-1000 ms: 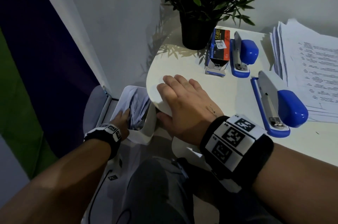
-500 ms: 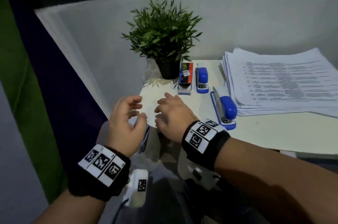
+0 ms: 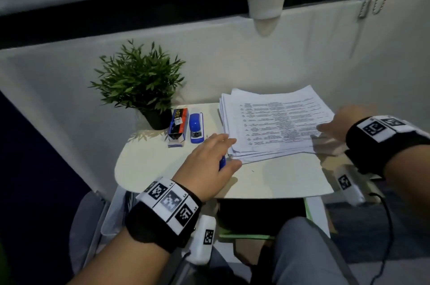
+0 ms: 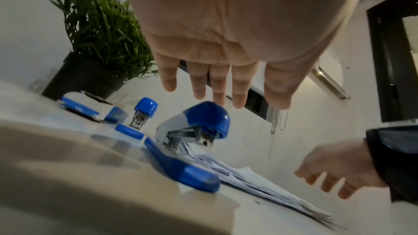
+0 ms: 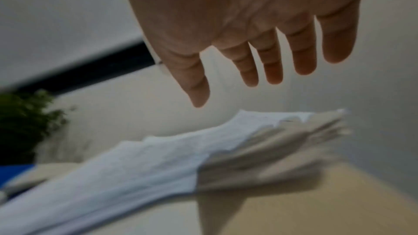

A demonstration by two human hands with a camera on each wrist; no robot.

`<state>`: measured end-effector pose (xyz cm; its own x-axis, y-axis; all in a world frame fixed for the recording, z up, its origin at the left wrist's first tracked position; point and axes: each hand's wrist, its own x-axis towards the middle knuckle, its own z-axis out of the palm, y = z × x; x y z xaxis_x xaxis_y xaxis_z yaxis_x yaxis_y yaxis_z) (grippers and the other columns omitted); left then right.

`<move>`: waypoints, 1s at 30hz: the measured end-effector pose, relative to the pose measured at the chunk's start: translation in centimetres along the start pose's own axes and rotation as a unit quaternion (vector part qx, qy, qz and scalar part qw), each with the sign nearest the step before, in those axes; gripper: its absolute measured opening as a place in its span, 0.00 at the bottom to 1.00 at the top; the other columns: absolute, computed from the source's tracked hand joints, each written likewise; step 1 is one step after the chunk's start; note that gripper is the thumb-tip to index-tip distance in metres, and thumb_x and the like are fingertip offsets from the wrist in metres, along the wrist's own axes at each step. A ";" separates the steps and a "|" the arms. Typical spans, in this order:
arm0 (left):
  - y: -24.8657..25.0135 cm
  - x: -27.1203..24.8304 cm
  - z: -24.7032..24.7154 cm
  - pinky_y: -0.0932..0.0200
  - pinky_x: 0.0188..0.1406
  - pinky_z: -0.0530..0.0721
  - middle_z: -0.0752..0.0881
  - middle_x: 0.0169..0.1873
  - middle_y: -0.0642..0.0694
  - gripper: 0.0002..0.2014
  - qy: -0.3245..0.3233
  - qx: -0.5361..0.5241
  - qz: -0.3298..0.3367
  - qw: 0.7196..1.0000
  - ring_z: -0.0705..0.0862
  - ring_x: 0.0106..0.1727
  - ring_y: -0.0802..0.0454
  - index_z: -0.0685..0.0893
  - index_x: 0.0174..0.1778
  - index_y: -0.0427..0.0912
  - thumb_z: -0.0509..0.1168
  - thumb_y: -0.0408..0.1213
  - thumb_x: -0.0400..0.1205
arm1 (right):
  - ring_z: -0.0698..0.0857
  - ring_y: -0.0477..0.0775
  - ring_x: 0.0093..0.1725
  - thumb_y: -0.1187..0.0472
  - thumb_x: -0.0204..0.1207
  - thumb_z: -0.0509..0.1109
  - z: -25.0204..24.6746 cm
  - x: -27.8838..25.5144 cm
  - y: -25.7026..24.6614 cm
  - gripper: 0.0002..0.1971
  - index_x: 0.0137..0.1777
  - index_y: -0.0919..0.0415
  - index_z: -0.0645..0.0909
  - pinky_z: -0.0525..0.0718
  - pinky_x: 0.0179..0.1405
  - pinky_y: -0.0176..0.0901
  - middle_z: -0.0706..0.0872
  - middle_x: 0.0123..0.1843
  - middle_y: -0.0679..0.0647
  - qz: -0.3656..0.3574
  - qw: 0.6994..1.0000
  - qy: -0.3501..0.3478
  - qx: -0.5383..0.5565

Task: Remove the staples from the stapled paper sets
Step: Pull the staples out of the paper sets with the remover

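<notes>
Thin, floppy stack of printed white paper sheets (image 3: 274,126) on cream counter (image 3: 267,177): light, slides easily; pinch near stapled corner. Left hand (image 3: 207,163) and right hand (image 3: 342,124) fingers released, grasping nothing.

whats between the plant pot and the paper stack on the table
In the head view, a staples box and a small blue stapler stand side by side between the plant pot and the paper stack.

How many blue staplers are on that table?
2: a small stapler beside the staple box near the plant, and a large stapler under the left hand by the papers.
</notes>
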<state>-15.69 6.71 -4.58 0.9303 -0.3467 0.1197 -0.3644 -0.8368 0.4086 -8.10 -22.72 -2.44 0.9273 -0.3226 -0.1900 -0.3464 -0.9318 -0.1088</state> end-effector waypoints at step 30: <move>-2.0 0.7 1.5 0.54 0.78 0.57 0.64 0.78 0.59 0.27 -0.060 0.079 -0.041 0.994 0.49 0.82 0.53 0.80 0.65 0.59 0.41 0.45 0.77 | 0.80 0.53 0.32 0.47 0.70 0.76 2.6 1.6 2.9 0.19 0.32 0.58 0.74 0.78 0.36 0.42 0.80 0.31 0.53 0.002 0.996 -0.031 0.080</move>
<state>-14.33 7.53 -6.69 0.9492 -0.3140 -0.0214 -0.2974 -0.9172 0.2649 -8.03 -25.49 -5.61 0.9173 -0.3096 -0.2505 -0.3721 -0.8904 -0.2622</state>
